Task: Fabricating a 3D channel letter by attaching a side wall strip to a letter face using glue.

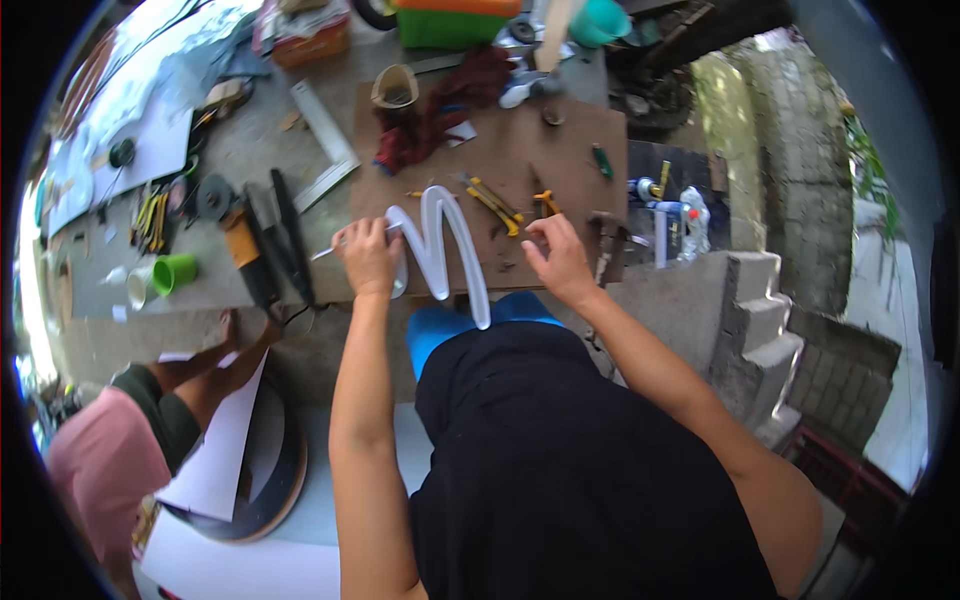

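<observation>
My left hand [370, 256] is closed at the near edge of the table, around the left end of a white zigzag-shaped piece [433, 250] with a pale rim. A thin white stick [323, 254] pokes out from the same hand; its kind is unclear. The piece's long right leg hangs past the table edge above my lap. To its right, my right hand [562, 258] hovers with fingers bent and apart, holding nothing visible. Just beyond those fingers lies a yellow-handled tool [545, 204]. Yellow cutters [493, 205] rest between the piece and that tool.
A brown board [590, 140] covers part of the table, with a dark red cloth [440, 120] and hammer [606, 240]. Leftward are a metal square [325, 150], an angle grinder [240, 240] and a green cup [175, 272]. Another person [110, 450] is at lower left.
</observation>
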`<state>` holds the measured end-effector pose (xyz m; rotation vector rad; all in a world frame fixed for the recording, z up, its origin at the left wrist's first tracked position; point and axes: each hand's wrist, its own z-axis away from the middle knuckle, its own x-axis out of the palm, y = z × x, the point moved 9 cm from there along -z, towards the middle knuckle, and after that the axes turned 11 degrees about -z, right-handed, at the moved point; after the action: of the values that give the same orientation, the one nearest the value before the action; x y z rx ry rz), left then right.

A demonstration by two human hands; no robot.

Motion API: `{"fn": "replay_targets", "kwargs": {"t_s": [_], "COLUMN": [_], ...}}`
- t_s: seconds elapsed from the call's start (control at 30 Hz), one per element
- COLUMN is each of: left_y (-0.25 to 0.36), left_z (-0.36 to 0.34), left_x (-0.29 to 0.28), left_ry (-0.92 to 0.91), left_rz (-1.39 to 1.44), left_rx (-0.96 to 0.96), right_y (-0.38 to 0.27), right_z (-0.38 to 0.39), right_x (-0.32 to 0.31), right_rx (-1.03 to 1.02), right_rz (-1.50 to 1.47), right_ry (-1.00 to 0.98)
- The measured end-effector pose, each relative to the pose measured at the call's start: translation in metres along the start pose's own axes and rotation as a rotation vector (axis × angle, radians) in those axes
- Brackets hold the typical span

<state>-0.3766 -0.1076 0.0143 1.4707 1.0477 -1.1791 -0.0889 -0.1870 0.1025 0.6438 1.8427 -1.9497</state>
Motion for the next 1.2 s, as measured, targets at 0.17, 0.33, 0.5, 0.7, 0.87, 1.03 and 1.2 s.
{"fn": "replay_targets", "kwargs": {"t_s": [0.17,0.33,0.5,0.7,0.87,1.03,1.2], "left_y": [-0.009,-0.008,-0.012,-0.001,0.011,0.003,-0.029], "left_z": [0.005,0.004,0.005,0.026,0.049,0.114,0.249], "left_x": [-0.001,-0.009,-0.014,-0.039,-0.081,-0.096,-0.082], "left_ry": [-0.034,-0.065,-0.151,-0.096,-0.050,0.000,-0.256], "left_rz": [0.001,-0.072,-0.178,-0.239,-0.294,-0.376,-0.515], "left_rx": [0.047,0.058,-0.014,0.045,-0.038,-0.069,-0.537], "right_y": [0.079,0.154,0.171,0.194,0.202,0.283,0.367], "right_z": [0.050,0.146,0.224,0.226,0.140,0.038,-0.047], "right_x": [-0.165,-0.328,-0.326,-0.322,-0.356,-0.365,-0.302], "right_rx": [0.140,0.365,0.490,0.565,0.413,0.396,0.374], "right_rz": [0.251,0.160,0.222,0.040,0.003,0.083,0.118], "right_ry": [0.616,1.235,1.244,1.130,0.804,0.394,-0.074]}}
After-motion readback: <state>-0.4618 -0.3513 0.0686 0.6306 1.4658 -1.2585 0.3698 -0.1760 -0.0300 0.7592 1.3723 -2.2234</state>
